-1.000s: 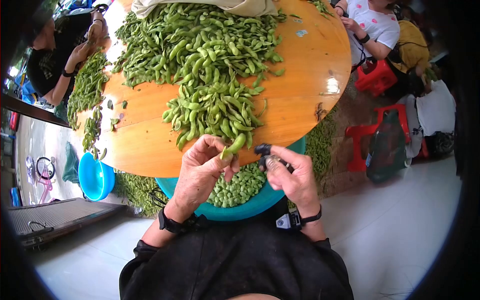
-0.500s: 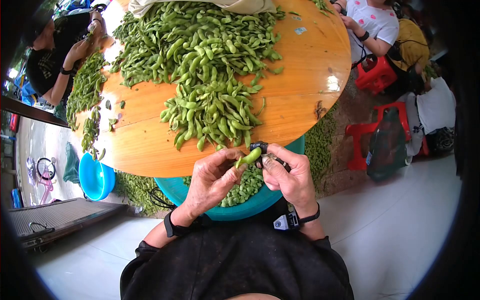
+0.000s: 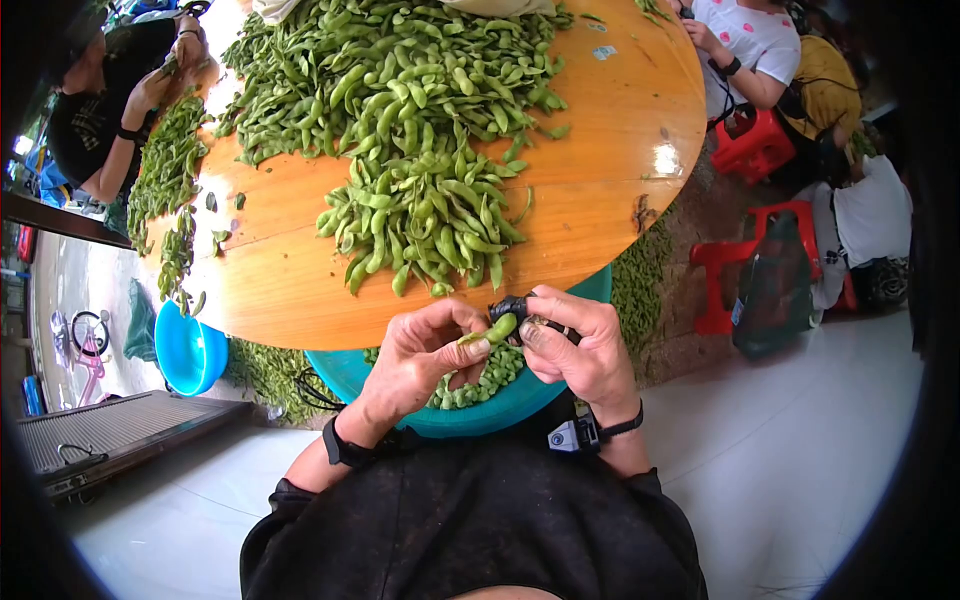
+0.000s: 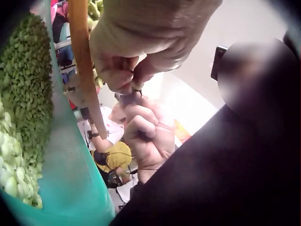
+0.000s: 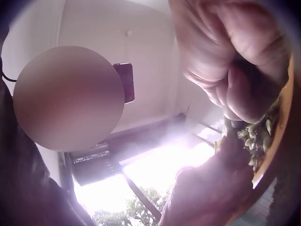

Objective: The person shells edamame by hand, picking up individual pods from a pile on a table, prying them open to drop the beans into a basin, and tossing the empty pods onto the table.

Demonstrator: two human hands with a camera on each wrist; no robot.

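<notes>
In the head view my left hand (image 3: 412, 362) pinches a green pod (image 3: 490, 336) between thumb and fingertips. The pod's right end meets my right hand (image 3: 578, 350), whose index finger is wrapped in black; its fingers are curled round a dark tool (image 3: 556, 329), mostly hidden. A heap of pods (image 3: 425, 215) lies on the wooden table just beyond both hands. Below them, a teal basin (image 3: 335, 382) holds shelled green beans (image 3: 470, 388). The left wrist view shows my left hand (image 4: 146, 42) meeting my right hand (image 4: 149, 134) at the fingertips. In the right wrist view the pod is mostly hidden.
The round wooden table (image 3: 590, 210) spans the top. One person (image 3: 100, 110) sits at its left, another (image 3: 745, 50) at its right. A blue basin (image 3: 190, 350), a radiator-like panel (image 3: 130, 430) and red stools (image 3: 752, 150) stand around it.
My left hand has moved right with the pod, bringing it against my right hand's wrapped finger. My right hand has shifted slightly. The pod heap shows a little higher in the view.
</notes>
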